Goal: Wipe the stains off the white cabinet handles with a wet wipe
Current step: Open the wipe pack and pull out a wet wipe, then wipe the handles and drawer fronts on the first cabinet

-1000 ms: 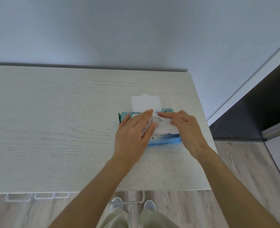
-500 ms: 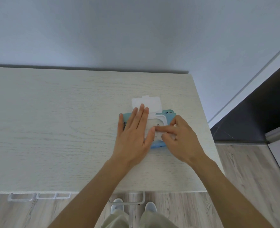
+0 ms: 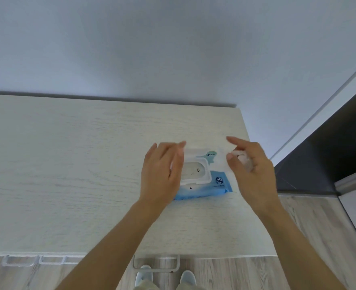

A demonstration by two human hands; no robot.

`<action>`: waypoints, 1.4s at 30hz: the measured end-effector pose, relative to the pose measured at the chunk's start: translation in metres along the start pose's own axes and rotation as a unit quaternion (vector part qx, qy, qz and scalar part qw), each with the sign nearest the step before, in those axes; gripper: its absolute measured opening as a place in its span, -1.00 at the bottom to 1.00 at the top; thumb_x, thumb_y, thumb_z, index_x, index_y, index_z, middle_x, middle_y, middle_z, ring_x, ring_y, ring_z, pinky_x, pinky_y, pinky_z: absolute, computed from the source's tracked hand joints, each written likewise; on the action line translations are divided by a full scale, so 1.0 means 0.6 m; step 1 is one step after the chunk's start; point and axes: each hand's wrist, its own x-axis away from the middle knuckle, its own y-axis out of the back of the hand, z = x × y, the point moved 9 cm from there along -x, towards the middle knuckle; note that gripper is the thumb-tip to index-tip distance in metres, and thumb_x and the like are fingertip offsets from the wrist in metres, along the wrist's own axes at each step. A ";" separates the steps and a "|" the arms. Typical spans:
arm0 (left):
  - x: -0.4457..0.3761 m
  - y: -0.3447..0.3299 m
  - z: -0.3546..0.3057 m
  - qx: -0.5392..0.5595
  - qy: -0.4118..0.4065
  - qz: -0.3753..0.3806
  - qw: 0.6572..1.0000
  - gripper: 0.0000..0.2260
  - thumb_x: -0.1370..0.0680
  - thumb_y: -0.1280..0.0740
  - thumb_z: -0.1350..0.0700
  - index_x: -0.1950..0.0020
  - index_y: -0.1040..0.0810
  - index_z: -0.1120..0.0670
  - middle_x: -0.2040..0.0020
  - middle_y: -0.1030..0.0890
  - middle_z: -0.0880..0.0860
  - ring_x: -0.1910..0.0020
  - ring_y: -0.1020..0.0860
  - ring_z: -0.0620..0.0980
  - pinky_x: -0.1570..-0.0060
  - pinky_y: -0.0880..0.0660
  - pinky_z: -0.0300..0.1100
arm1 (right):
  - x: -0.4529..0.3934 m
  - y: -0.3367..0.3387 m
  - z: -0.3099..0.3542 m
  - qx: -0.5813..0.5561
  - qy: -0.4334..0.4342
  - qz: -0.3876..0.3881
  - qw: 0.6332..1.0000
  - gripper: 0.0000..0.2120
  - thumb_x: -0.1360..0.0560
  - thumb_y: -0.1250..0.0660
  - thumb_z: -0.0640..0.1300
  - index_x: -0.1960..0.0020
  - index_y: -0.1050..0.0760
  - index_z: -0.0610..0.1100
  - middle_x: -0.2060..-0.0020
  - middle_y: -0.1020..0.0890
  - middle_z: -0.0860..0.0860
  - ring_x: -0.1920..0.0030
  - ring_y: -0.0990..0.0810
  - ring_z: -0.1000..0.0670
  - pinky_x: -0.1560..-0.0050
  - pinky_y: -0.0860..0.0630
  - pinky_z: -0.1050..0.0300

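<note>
A blue wet wipe pack [image 3: 206, 188] lies on the white cabinet top [image 3: 68, 174], its white lid flap [image 3: 196, 152] blurred and raised over the opening. My left hand [image 3: 162, 172] rests over the pack's left side with nearly straight fingers, the fingertips at the flap. My right hand [image 3: 254, 170] hovers to the right of the pack, its lower fingers curled round a bunched white wet wipe [image 3: 243, 161] and its index finger stretched out. White cabinet handles [image 3: 156, 265] stick out below the front edge, the middle one with small dark specks.
Two more white handles [image 3: 34, 261] sit under the front edge at the left. A pale wall runs behind the cabinet. To the right are a dark panel [image 3: 330, 153] and wood-look floor [image 3: 311, 237]. My shoes [image 3: 164, 277] show below.
My right hand pulled a wipe out of the pack and lifted away to the right with it. My left hand shifted from pressing on the pack up to the lid flap.
</note>
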 end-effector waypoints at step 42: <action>0.112 0.002 0.001 0.053 0.141 0.069 0.986 -0.79 -0.48 -0.43 0.16 0.10 -0.55 -0.18 0.23 -0.56 -0.41 0.15 -0.48 -0.43 0.17 -0.33 -0.57 | 0.053 -0.065 -0.070 -0.077 -0.125 0.244 0.959 -0.51 -0.17 -0.51 0.21 -0.06 -0.47 0.20 0.10 -0.59 0.28 0.07 -0.57 0.22 0.17 -0.50 0.44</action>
